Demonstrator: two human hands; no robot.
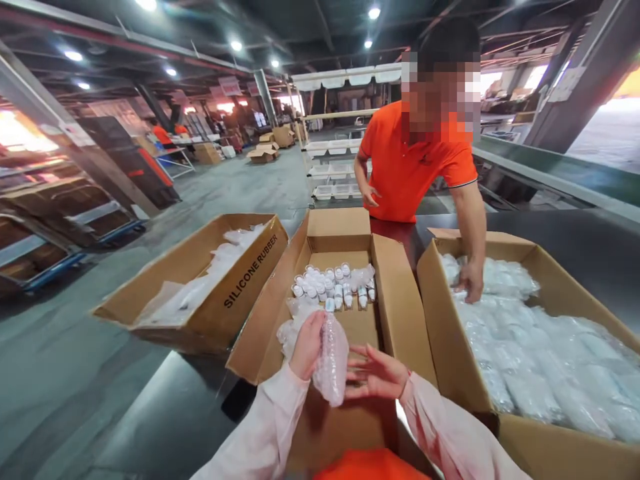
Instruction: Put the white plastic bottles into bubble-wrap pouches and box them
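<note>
My left hand (309, 343) is closed around the upper left side of a bubble-wrap bag (332, 363), held upright over the middle cardboard box (406, 293). A small bottle (330, 305) with a blue label shows just above the bag's top; whether it is partly inside cannot be made out. Beside the bag's right side, my right hand (375, 375) has its fingers stretched and spread, the tips at or close to the plastic. Several small white bottles (320, 285) lie in rows at the box's far end. Crumpled bubble-wrap bags (293, 327) lie left of my left hand.
A left box (200, 327) marked "SILICONE RUBBER" holds clear plastic bags. Filled bubble-wrap packs (530, 353) lie in the right box (453, 333), where a co-worker's hand (470, 280) reaches in. Behind stands a rack (333, 170) with white trays. A dark phone-like object (237, 400) lies on the table.
</note>
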